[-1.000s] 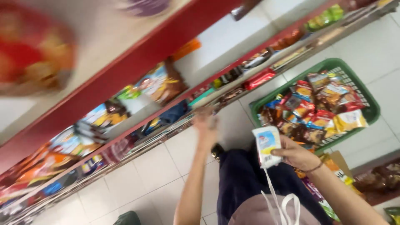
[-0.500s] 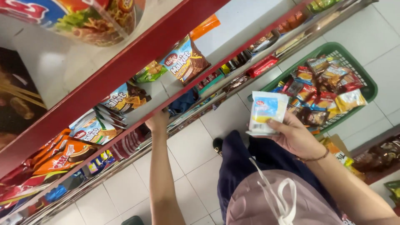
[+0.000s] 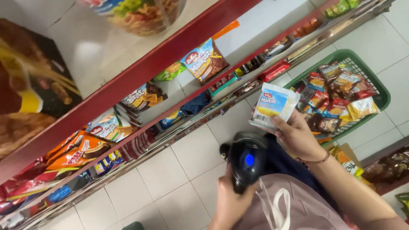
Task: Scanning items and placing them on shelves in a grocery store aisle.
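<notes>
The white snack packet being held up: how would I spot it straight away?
Start at the green basket of snack packs on the tiled floor. Just left of it, the right hand holds up a white packet. It alone is white with blue and yellow print; the basket packs are mostly red, brown and gold.

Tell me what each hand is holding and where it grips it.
The right hand holds a white snack packet by its lower edge, thumb on the front. The left hand grips a black handheld scanner by its handle.

Left hand [image 3: 230, 204] gripping black scanner [image 3: 248, 161], right hand [image 3: 298, 138] holding snack packet [image 3: 272, 111], possibly crackers
</notes>
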